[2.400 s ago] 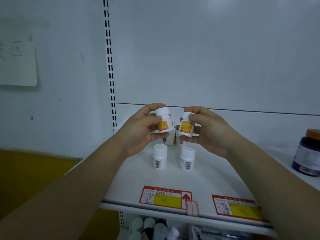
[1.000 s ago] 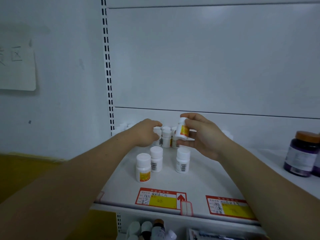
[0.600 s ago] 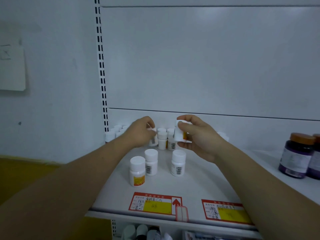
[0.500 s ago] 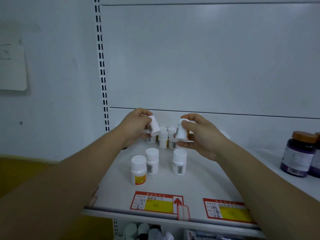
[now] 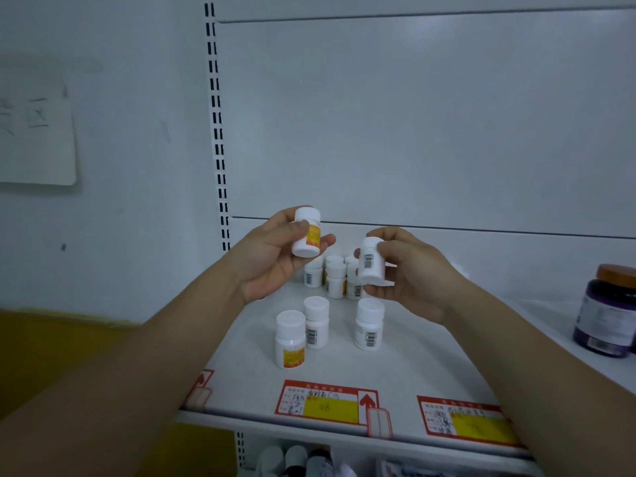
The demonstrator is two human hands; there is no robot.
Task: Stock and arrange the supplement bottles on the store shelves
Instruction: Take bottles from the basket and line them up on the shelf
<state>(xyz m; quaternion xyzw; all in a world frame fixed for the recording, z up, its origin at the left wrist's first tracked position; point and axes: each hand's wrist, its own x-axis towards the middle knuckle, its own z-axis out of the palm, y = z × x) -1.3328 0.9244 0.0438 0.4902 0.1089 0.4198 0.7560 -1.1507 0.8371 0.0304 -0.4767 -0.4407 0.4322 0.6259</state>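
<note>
The left hand (image 5: 272, 256) grips a small, smooth white plastic bottle (image 5: 307, 236) with an orange label; the right hand (image 5: 409, 273) pinches a matching bottle with a barcode (image 5: 371, 260). Both are held above the flat white shelf (image 5: 406, 366), where more round-capped bottles (image 5: 316, 327) stand upright.

A front-left bottle (image 5: 290, 339) now stands on the shelf (image 5: 413, 366), orange label forward (the left hand (image 5: 272, 259) set it down there); that hand has since reached into the back cluster (image 5: 335, 278) and come up gripping a raised bottle (image 5: 306, 237); the right hand (image 5: 409, 273) has rotated its turned bottle (image 5: 371, 261), so the barcode now faces out instead of the orange label.
</note>
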